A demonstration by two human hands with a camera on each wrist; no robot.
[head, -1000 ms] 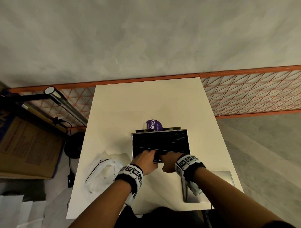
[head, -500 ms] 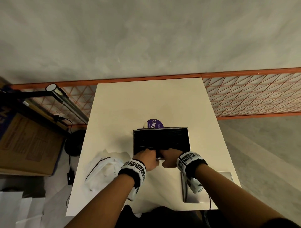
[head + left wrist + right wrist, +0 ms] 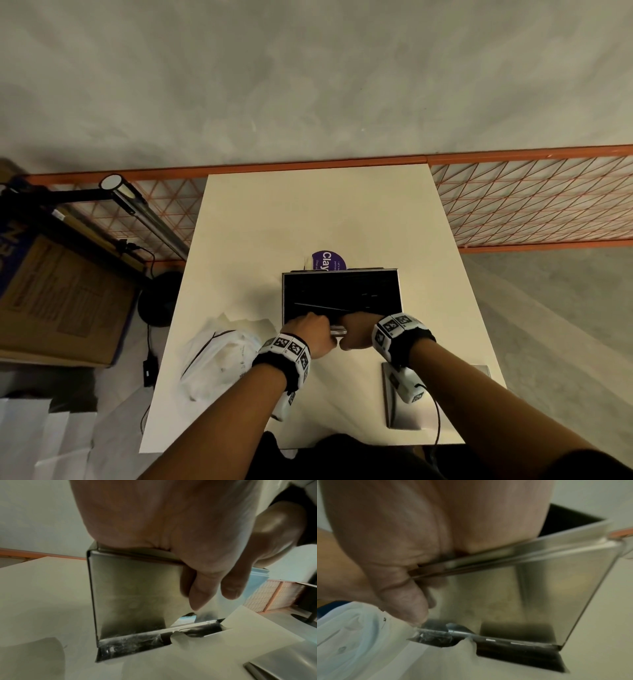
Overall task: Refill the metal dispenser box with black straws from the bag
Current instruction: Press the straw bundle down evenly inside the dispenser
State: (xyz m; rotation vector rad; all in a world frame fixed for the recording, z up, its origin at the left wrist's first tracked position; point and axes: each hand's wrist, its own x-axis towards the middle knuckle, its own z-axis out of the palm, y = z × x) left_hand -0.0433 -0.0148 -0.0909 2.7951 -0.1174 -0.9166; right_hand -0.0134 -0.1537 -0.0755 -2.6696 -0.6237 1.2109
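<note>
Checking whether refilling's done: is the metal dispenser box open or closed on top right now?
Open. The metal dispenser box shows a dark interior with black straws inside; a flat metal panel, likely its lid, lies apart on the table.

1. A pale table (image 3: pixel 308 212) stands against an orange mesh rail.
2. An open metal box (image 3: pixel 340 294) sits mid-table, dark inside.
3. A purple disc (image 3: pixel 327 260) lies just behind the box.
4. A white bag (image 3: pixel 219 356) lies crumpled near left.
5. A flat metal lid (image 3: pixel 397 411) rests near right.
</note>
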